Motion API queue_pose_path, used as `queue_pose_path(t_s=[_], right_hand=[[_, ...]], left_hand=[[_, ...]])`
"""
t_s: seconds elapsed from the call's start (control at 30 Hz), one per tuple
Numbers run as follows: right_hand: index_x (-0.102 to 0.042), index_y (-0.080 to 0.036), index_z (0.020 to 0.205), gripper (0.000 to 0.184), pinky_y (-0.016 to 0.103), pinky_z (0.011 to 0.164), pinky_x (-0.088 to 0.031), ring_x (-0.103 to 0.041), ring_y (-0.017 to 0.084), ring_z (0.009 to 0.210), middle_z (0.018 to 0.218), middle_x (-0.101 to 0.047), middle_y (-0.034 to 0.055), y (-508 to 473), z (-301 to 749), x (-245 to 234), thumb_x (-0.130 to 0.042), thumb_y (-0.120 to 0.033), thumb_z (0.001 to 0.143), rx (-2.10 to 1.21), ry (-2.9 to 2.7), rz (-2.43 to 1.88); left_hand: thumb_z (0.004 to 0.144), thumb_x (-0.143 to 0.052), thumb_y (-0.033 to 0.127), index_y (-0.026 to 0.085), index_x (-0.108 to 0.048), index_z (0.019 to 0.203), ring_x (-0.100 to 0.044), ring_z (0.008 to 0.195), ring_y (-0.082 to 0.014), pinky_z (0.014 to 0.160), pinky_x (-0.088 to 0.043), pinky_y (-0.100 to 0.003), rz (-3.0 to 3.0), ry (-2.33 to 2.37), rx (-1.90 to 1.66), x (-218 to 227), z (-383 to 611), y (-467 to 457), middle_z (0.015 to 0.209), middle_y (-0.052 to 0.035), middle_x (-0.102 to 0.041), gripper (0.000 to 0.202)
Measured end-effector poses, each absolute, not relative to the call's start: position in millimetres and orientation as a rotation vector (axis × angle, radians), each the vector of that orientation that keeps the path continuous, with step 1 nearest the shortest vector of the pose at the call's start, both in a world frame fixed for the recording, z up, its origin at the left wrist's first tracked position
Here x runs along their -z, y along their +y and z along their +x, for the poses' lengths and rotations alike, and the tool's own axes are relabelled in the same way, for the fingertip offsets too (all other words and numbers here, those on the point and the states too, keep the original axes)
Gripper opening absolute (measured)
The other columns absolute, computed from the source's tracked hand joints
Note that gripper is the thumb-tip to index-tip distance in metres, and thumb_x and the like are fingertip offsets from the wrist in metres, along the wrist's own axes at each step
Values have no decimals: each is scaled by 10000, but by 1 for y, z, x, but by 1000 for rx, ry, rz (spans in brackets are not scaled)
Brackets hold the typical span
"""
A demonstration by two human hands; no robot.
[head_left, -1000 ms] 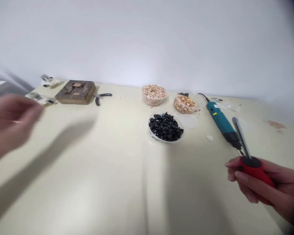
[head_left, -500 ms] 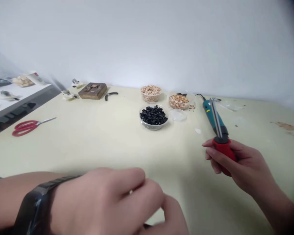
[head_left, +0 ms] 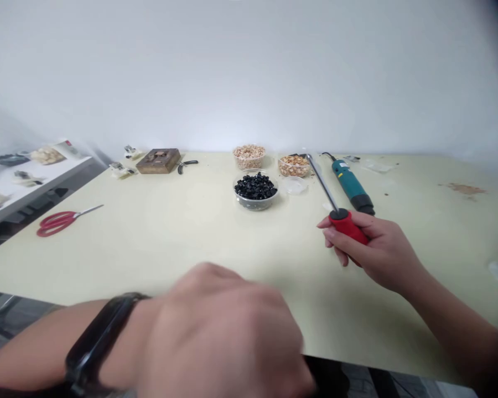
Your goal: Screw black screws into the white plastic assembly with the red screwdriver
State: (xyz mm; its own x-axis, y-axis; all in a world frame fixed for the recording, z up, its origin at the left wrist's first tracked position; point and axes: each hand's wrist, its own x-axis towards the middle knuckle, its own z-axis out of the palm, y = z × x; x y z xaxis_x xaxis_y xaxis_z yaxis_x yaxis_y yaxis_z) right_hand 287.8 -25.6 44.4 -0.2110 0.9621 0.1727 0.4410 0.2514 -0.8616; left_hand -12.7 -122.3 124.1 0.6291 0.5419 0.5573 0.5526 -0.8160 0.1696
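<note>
Knuckles of our left hand (head_left: 228,337) fill the near edge, blurred, so we cannot tell its grip. Beyond it, our right hand (head_left: 373,249) is wrapped around the red handle of a screwdriver (head_left: 341,213), whose shaft is tilted toward a tub of black pieces (head_left: 255,188). Behind them a teal power tool (head_left: 349,183) lies on the table (head_left: 182,232).

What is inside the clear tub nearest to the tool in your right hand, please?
The clear tub is heaped with small black pieces, too small to identify. The heap covers the tub's bottom. The right hand grips the red-handled tool apart from it.
</note>
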Motion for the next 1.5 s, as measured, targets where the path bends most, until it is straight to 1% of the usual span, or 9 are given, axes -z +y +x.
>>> queue_pose_path(t_s=[0.1,0.23,0.3,0.4,0.47,0.6,0.83,1.1,1.5], right_hand=[[-748,-200,1013,305,267,482,-531,-604,129,493,737,-689,31,-22,286,-43,-742,-489,914,-874,-1801,-1322],[-742,-199,1033,369,279,487,-518,-597,139,501,729,-684,29,-16,284,-39,-736,-543,900,-841,-1818,-1395],[-726,-206,1046,379,282,514,-514,-610,149,537,739,-694,30,-13,284,-36,-726,-558,907,-767,-1869,-1429],[-677,-222,1064,365,284,585,-525,-668,179,673,864,-746,53,-7,287,-29,-743,-542,900,-584,-1941,-1442],[-666,-231,1061,342,287,624,-533,-688,197,759,957,-764,66,-3,290,-25,-753,-517,894,-458,-1976,-1443],[-715,-255,1098,275,306,723,-556,-721,223,901,1116,-782,64,3,294,-23,-684,-489,957,-330,-2033,-1438],[-751,-266,1157,338,329,720,-561,-744,251,965,1210,-789,65,6,298,-24,-613,-530,998,-368,-2081,-1499],[-698,-271,1129,306,318,692,-534,-715,212,821,1002,-788,43,4,294,-26,-641,-523,965,-448,-2109,-1584],[-653,-254,1072,294,295,663,-506,-689,192,783,1031,-763,50,5,293,-26,-681,-513,937,-464,-2070,-1511]], left_hand=[[1060,-509,205,239,-539,976,-581,517,-101,475,-472,-247,-2745,-887,1157,-96,-20,-77,694,40,-673,96],[1077,-520,268,225,-421,721,-411,459,-109,478,-277,-302,-2588,-955,922,-41,-40,-13,529,57,-449,371],[1107,-473,315,220,-443,733,-390,474,-114,506,-280,-298,-2620,-1177,885,-23,-48,6,557,47,-461,387],[1118,-436,313,215,-564,917,-585,703,-165,651,-452,-303,-2550,-1419,1071,-13,-53,16,819,-30,-665,257],[1104,-470,295,215,-611,1147,-649,1027,-223,899,-536,-376,-2515,-1435,1169,-13,-52,17,1139,-91,-727,168],[1087,-525,359,272,-541,1493,-477,1432,-315,1203,-380,-547,-2542,-1463,1007,-10,-49,18,1589,-94,-561,415],[1085,-506,396,341,-452,1599,-365,1529,-364,1208,-264,-645,-2597,-1602,803,0,-47,19,1659,-77,-502,520],[1066,-536,387,318,-514,1526,-339,1538,-359,1217,-280,-643,-2619,-1645,846,-2,-45,16,1664,-77,-491,467],[1053,-556,396,336,-516,1525,-314,1551,-377,1212,-291,-665,-2626,-1658,857,3,-45,17,1682,-75,-466,478]])
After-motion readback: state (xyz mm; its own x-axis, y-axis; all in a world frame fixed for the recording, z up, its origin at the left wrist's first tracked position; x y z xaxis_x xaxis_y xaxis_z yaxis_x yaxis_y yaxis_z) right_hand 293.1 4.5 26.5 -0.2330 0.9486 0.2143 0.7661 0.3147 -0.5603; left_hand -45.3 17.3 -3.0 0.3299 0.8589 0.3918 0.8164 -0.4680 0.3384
